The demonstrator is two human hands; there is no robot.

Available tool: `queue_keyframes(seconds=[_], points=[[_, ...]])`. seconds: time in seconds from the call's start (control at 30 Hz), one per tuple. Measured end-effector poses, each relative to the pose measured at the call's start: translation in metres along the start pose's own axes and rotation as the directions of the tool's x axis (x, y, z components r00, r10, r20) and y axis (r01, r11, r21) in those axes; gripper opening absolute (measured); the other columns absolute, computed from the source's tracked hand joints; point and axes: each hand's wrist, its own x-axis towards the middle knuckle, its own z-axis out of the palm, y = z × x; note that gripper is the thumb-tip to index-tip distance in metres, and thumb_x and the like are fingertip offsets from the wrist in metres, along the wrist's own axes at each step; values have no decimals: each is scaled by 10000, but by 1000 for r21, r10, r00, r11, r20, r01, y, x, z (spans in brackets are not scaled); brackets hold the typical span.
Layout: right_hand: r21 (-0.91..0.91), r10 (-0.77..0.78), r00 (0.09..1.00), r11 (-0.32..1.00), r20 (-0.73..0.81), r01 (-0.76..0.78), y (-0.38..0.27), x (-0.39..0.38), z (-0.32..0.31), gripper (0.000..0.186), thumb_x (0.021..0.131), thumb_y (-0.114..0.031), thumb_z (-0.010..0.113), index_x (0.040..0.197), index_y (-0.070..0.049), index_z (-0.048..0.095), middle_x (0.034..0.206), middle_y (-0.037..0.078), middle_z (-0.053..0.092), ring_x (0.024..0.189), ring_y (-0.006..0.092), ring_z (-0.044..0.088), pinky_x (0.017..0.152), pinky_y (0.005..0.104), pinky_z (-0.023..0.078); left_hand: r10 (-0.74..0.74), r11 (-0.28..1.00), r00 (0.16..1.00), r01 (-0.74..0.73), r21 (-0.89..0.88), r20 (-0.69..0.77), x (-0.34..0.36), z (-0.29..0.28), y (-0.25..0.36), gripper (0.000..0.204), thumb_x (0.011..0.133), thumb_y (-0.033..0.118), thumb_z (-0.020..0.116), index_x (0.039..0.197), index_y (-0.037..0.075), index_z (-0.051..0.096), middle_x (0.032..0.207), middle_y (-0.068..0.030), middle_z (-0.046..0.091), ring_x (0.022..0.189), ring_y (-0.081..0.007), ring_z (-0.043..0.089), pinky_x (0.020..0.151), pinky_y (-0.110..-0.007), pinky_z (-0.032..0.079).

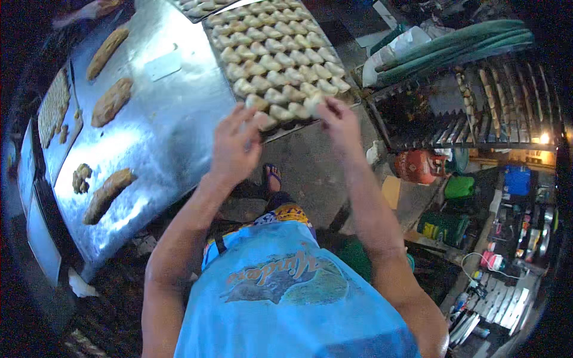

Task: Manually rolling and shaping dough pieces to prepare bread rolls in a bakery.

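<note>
Nearby, dough logs (111,101), steel table (173,125), rack (477,107), gas cylinder (421,166).

hands 2 (236,146) | dough logs 4 (111,101); filled trays 2 (352,95); scraper 1 (162,65); gas cyl. 1 (421,167)

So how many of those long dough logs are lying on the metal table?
4 logs: top left, one below it, one lower left, and one partly cut off at the top edge. Others may lie out of view.
</note>
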Motion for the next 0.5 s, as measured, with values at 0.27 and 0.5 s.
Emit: queue_keyframes(seconds=[0.27, 0.5], points=[[-291, -259, 962, 917, 90, 274, 10, 88, -127, 333, 902, -70, 814, 1228, -23, 763, 1128, 108, 794, 1046, 195, 735, 944, 321, 570, 198, 948, 873, -286, 138, 446, 96, 119, 99, 887, 836, 248, 810, 1617, 78, 425, 1691, -122, 403, 1615, -355, 270, 1303, -585, 220], [-397, -144, 957, 886, 252, 238, 15, 110, -117, 272, 898, -129, 809, 1161, -61, 787, 1126, 137, 773, 993, 257, 750, 893, 390, 580, 270, 919, 809, -378, 112, 522, 87, 119, 80, 906, 813, 299, 837, 1608, 104, 449, 1698, -111, 392, 1636, -332, 237, 1323, -585, 181]])
